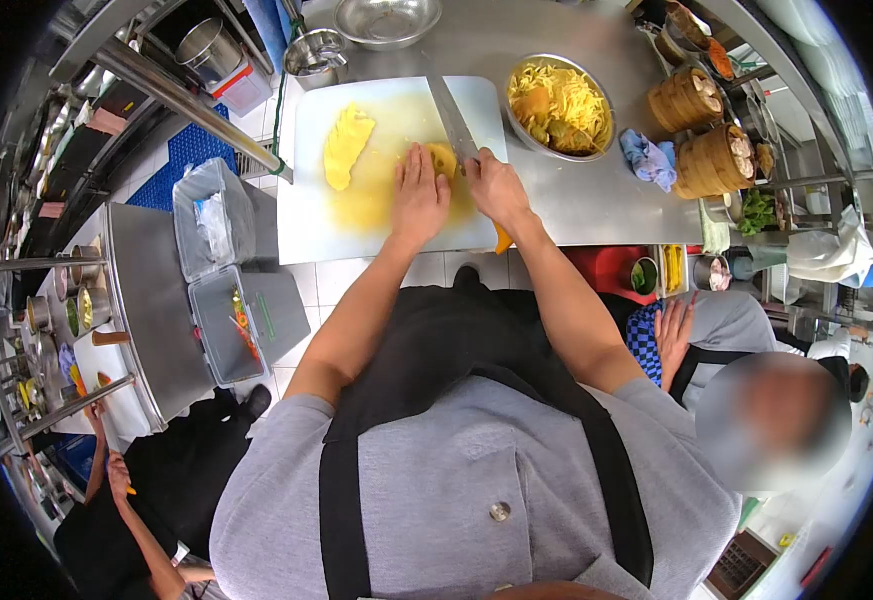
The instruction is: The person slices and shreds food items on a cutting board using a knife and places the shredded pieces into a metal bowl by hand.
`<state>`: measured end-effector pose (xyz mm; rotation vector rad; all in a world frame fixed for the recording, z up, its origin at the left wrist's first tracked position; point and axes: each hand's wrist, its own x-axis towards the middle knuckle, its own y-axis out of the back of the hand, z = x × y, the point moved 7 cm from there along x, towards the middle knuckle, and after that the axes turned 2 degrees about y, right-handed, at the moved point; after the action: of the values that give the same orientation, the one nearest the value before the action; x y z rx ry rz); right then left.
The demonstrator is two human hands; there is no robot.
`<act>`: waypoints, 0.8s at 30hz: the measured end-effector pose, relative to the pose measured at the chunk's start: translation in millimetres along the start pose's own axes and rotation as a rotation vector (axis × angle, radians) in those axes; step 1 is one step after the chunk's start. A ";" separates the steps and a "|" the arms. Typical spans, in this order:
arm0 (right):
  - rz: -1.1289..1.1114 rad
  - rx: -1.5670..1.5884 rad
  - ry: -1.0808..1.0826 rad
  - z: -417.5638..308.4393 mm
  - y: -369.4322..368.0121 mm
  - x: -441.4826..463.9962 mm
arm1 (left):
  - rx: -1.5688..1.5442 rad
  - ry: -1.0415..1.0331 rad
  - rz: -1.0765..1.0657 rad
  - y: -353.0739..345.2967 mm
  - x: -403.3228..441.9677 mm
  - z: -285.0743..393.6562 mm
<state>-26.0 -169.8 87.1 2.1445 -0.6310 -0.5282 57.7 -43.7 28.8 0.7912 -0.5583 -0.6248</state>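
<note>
On the steel counter (596, 212) sits your board (314, 225), yellow slices (346, 146) at its left; your left hand (421, 195), fingers flat and nearly together, lies beside the yellow piece (443, 157). Your right hand (497, 186) grips the knife (450, 115), apparently mid-slicing; the next cut calls for careful finger clearance. No writing is legible.

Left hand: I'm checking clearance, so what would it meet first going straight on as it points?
Probably the metal bowl, past the far edge of the cutting board. The left hand points close beside the tip of the knife, so it might brush that first; depth is unclear.
</note>
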 end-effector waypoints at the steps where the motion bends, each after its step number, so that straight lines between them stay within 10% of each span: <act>1: -0.007 -0.001 0.000 0.5 -1.3 1.1 | 0.023 -0.003 -0.031 -2.3 -1.7 2.5; 24: -0.112 0.003 -0.032 19.5 -9.7 -54.7 | 0.200 -0.075 -0.096 -16.0 -1.8 11.5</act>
<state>-77.5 -143.5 76.4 2.1874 -0.5316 -0.6233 44.1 -56.6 22.5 0.9898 -0.6610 -0.6962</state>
